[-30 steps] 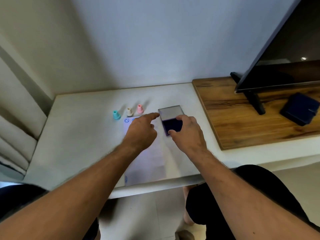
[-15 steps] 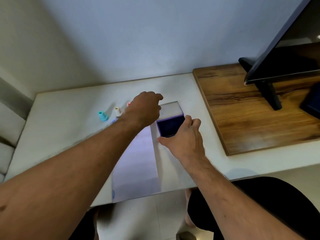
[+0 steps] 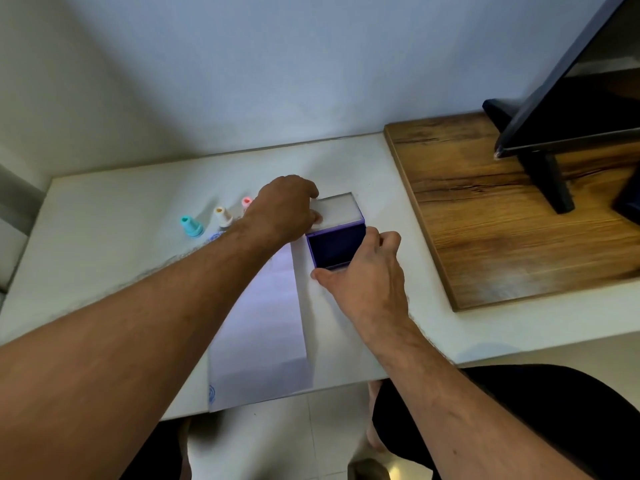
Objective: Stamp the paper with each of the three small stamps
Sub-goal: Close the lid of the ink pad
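Observation:
Three small stamps stand in a row on the white table (image 3: 104,244): a teal stamp (image 3: 191,226), a cream stamp (image 3: 222,216) and a pink stamp (image 3: 246,203), the pink one half hidden behind my left hand. A white paper (image 3: 263,323) lies lengthwise under my left forearm, with a blue print near its front corner. An open purple ink pad (image 3: 335,244) sits right of the paper, its clear lid (image 3: 337,210) folded back. My left hand (image 3: 285,209) grips the lid's left edge. My right hand (image 3: 363,268) holds the pad's base at its near and right sides.
A wooden board (image 3: 485,209) covers the table's right part, bearing a dark screen (image 3: 571,98) on a black stand (image 3: 550,178). A wall rises just behind the table. My knees and the tiled floor show below the front edge.
My left hand has moved from the paper's top to the lid of the ink pad and taken hold of it. My right hand stays on the pad's base.

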